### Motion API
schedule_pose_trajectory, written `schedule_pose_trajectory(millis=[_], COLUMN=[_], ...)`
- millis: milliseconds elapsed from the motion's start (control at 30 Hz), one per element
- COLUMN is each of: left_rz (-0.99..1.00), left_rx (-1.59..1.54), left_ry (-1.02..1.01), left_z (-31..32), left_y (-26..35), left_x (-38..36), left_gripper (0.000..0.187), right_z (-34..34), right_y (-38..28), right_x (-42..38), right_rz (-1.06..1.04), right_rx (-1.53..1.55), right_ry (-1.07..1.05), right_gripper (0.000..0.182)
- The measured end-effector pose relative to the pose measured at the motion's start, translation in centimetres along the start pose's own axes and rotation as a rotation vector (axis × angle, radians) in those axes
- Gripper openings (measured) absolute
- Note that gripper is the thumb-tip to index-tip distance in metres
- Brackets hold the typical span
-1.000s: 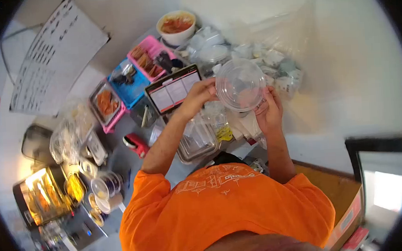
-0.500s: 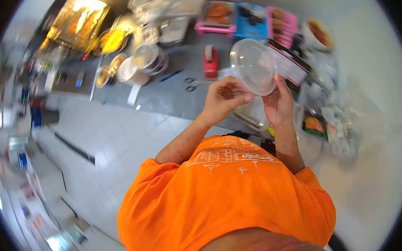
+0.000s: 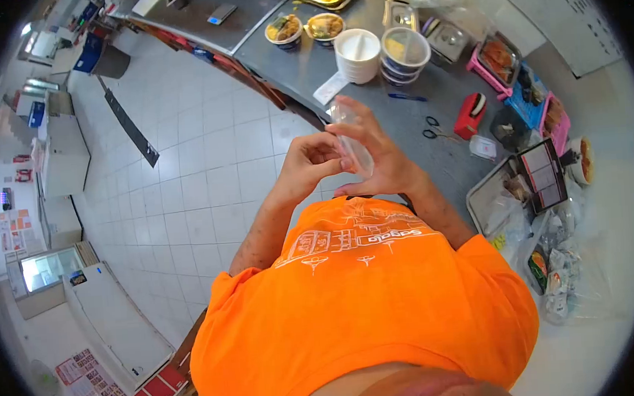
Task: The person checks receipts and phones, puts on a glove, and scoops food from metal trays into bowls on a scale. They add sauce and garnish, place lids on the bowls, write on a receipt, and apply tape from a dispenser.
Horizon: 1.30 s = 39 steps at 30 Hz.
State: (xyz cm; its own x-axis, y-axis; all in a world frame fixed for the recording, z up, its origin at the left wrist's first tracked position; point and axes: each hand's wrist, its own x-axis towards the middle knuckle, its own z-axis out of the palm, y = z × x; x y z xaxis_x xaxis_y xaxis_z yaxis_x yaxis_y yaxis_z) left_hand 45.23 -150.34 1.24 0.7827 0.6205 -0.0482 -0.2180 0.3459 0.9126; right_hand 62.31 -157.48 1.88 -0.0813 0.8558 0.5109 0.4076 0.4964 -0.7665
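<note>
A round clear plastic lid (image 3: 359, 156) is held in front of my chest, turned nearly edge-on. My right hand (image 3: 385, 154) grips it by the rim, with fingers on the far side and thumb below. At its near left edge, the fingertips of my left hand (image 3: 308, 166) pinch together against the rim. Beyond the hands stand a stack of white paper bowls (image 3: 359, 61) and a stack of filled tubs with clear lids (image 3: 404, 55). Two bowls of food, one (image 3: 283, 32) left of the other (image 3: 325, 27), sit further back.
On the grey counter (image 3: 280, 62) lie scissors (image 3: 440, 129), a blue pen (image 3: 407, 98) and a red tape dispenser (image 3: 470, 116). Pink and blue trays (image 3: 528, 94) line the wall. Plastic bags (image 3: 553, 256) fill the right end. Tiled floor (image 3: 199, 169) is at left.
My view and body have turned left, away from the wall end. The lid has tipped from facing me to nearly edge-on, still between both hands.
</note>
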Motion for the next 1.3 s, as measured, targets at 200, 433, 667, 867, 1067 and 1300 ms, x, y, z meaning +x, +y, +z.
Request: schedule_pose_trajectory(millis=[200,433,667,867,1067,1300], left_rz=[-0.006,0.046,0.069,0.015,-0.04,-0.09], left_rx=[-0.151,-0.298,-0.177,-0.173,-0.153,-0.229], left_ry=[0.135,0.164,0.205,0.247,0.174,0.133], left_z=[-5.8,-11.0,-16.3,-17.3,-19.6,-19.6], left_y=[1.4,2.5,4.3,5.6,5.1,6.4], left_x=[-1.1,1.9,5.4,8.3,10.1,12.4], left_gripper=[0.013,0.015,0.024,0.041,0.038,0.028], right_z=[4.9,6.7,7.1,7.2,7.4,6.9], right_y=[2.7,7.3,11.3,13.8,15.3,16.0], right_x=[5.9,11.4,17.8,20.4,20.5,21.0], right_rz=[-0.055,0.013,-0.024,-0.035,0.04,0.08], right_rx=[0.102,0.305,0.351,0.419,0.507,0.476], right_ry=[-0.14,-0.202,-0.245,-0.26,-0.188,-0.137], right_gripper=[0.078,0.064,0.063,0.065,0.063,0.063])
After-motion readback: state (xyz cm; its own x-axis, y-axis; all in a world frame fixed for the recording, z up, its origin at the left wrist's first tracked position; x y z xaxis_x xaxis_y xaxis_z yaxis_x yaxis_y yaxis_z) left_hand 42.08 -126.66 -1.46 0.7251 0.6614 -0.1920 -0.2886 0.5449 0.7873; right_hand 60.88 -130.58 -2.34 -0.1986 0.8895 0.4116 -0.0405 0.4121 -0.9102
